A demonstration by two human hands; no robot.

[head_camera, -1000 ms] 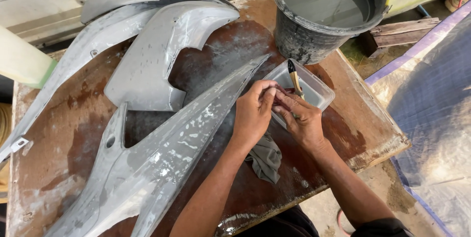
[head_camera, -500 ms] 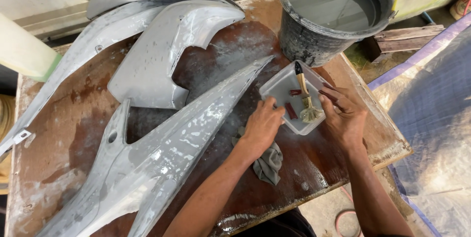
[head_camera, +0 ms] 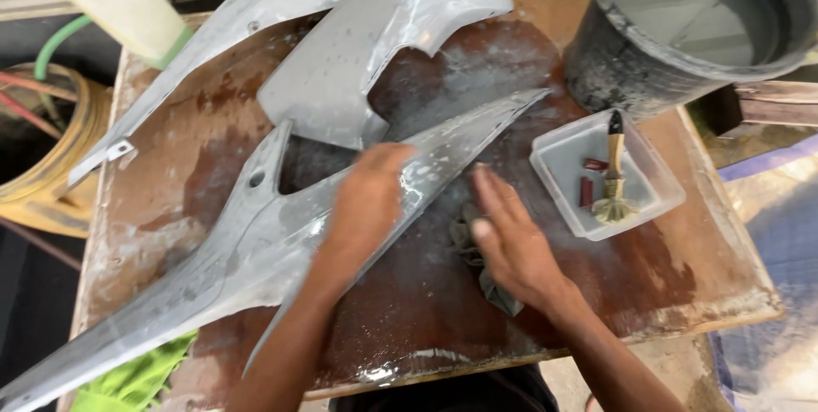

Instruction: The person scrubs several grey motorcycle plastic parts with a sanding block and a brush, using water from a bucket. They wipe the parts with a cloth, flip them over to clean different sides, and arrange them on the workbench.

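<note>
Two hands down: left hand (head_camera: 368, 199) flat, unclenched, pinning long grey panel (head_camera: 256, 267); right hand (head_camera: 511, 246) open-fingered over grey rag (head_camera: 477, 263) — press evenly, wipe along panel edge.

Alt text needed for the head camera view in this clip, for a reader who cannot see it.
Seen from above, a person's left hand presses on a long grey body panel on a wet brown table, while the right hand rests on a dark rag. To the right stand a clear tray holding a brush and a grey bucket.
</note>
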